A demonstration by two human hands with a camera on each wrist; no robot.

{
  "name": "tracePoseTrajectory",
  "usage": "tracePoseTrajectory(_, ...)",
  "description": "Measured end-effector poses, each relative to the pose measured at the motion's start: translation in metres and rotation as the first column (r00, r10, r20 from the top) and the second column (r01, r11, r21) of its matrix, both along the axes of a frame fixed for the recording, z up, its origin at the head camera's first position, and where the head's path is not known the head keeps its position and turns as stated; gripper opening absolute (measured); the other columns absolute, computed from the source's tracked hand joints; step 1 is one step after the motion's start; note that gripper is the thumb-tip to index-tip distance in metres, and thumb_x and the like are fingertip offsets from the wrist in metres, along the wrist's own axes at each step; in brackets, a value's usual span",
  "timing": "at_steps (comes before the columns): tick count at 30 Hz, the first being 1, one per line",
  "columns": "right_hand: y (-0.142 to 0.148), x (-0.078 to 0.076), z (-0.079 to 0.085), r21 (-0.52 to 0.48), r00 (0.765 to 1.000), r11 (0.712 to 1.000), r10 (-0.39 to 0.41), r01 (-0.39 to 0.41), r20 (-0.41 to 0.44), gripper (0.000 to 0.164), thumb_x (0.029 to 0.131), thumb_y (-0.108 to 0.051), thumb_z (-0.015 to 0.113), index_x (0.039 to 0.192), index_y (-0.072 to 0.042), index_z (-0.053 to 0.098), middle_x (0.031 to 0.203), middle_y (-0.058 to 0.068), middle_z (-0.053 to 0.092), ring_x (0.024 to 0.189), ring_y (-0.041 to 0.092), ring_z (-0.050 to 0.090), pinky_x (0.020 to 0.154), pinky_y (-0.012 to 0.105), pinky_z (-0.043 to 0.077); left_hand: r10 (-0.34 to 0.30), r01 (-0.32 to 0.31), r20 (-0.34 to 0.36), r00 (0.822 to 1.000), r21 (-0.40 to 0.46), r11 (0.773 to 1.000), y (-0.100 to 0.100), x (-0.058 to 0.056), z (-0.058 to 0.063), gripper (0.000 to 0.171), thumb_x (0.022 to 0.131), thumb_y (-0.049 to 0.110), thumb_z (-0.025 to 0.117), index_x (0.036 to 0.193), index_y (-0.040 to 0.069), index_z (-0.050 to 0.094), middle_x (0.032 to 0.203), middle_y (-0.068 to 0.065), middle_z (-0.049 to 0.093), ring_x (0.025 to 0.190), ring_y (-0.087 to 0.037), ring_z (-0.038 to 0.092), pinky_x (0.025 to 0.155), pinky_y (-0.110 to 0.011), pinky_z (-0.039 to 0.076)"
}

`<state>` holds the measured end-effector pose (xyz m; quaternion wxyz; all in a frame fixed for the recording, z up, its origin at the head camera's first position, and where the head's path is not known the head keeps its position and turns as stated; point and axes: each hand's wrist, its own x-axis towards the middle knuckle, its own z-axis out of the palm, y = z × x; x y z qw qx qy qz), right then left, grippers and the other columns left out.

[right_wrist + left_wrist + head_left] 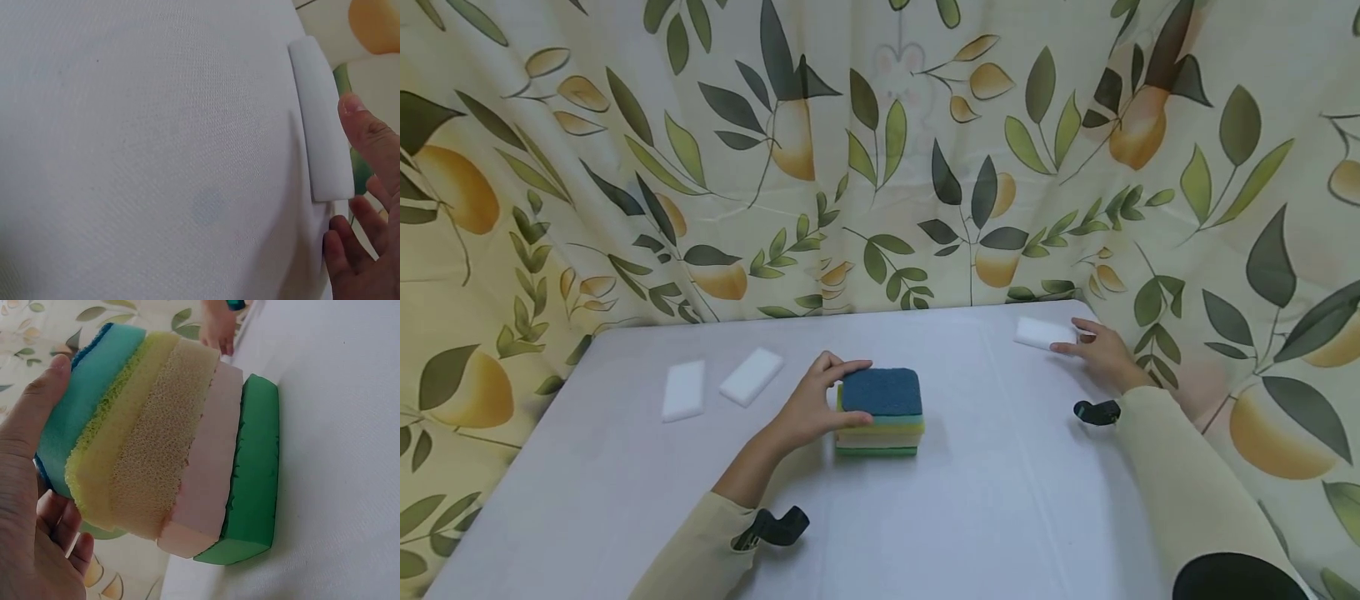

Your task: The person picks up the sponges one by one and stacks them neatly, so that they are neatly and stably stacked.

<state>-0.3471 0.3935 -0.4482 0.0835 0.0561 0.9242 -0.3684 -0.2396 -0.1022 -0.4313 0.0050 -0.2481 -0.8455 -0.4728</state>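
A stack of sponges [880,429] stands mid-table. In the left wrist view its layers run from a teal sponge with a dark blue scouring face [94,394], through yellow, beige and pale pink, to a green sponge [253,469] at the bottom. My left hand [816,404] holds the top of the stack, thumb on the near side and fingers round the far side. Toward the far right edge lies a white sponge block [1043,332]. My right hand [1105,354] is at its right end, thumb beside it and fingers [337,250] loosely bent past the end.
Two more white blocks lie left of the stack, one upright in view [683,390] and one slanted [751,377]. A white cloth covers the table [970,500]. Leaf-and-fruit patterned curtain [880,225] hangs along the back and sides. Dark wrist cameras sit at both cuffs.
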Motion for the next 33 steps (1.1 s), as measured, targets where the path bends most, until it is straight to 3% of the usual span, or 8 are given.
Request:
tracePoseTrajectory(4, 0.001, -0.001, -0.001, -0.033, 1.0, 0.999, -0.002, 0.002, 0.018, 0.111, 0.082, -0.052, 0.075, 0.158, -0.007, 0.008, 0.155, 0.036, 0.015, 0.142, 0.053, 0.017, 0.11, 0.065, 0.021, -0.001, 0.001, 0.002, 1.0, 0.002, 1.0, 0.0, 0.0, 0.0, 0.076, 0.071, 0.036, 0.088, 0.139, 0.025, 0.057, 0.098, -0.003, 0.036, 0.1, -0.021, 0.04, 0.09, -0.055, 0.037)
tracePoseTrajectory(10, 0.001, -0.005, -0.003, -0.007, 1.0, 1.0, 0.015, -0.014, 0.027, 0.11, 0.083, -0.047, 0.076, 0.157, -0.005, 0.007, 0.156, 0.036, 0.01, 0.143, 0.053, 0.013, 0.111, 0.066, 0.016, 0.002, -0.002, -0.001, 1.0, 0.007, 1.0, 0.0, 0.001, 0.001, 0.075, 0.071, 0.033, 0.089, 0.139, 0.025, 0.057, 0.098, -0.006, 0.037, 0.099, -0.022, 0.04, 0.091, -0.055, 0.037)
tracePoseTrajectory(25, 0.0, -0.009, -0.012, 0.075, 0.998, 0.996, 0.047, -0.043, -0.052, 0.099, 0.086, -0.042, 0.074, 0.154, 0.004, 0.018, 0.151, 0.039, 0.021, 0.139, 0.054, 0.022, 0.111, 0.065, 0.02, -0.002, 0.002, 0.001, 1.0, 0.002, 1.0, -0.001, 0.001, 0.002, 0.076, 0.071, 0.038, 0.088, 0.139, 0.025, 0.057, 0.099, -0.007, 0.037, 0.1, -0.022, 0.04, 0.092, -0.055, 0.038)
tracePoseTrajectory(33, -0.001, -0.008, -0.013, 0.118, 0.996, 0.991, 0.063, -0.056, -0.056, 0.094, 0.087, -0.041, 0.073, 0.15, 0.008, 0.024, 0.141, 0.038, 0.034, 0.122, 0.047, 0.036, 0.106, 0.062, 0.028, 0.001, -0.001, 0.005, 1.0, -0.005, 1.0, 0.0, 0.001, 0.003, 0.075, 0.072, 0.033, 0.088, 0.139, 0.025, 0.057, 0.099, -0.005, 0.037, 0.099, -0.021, 0.04, 0.09, -0.054, 0.037)
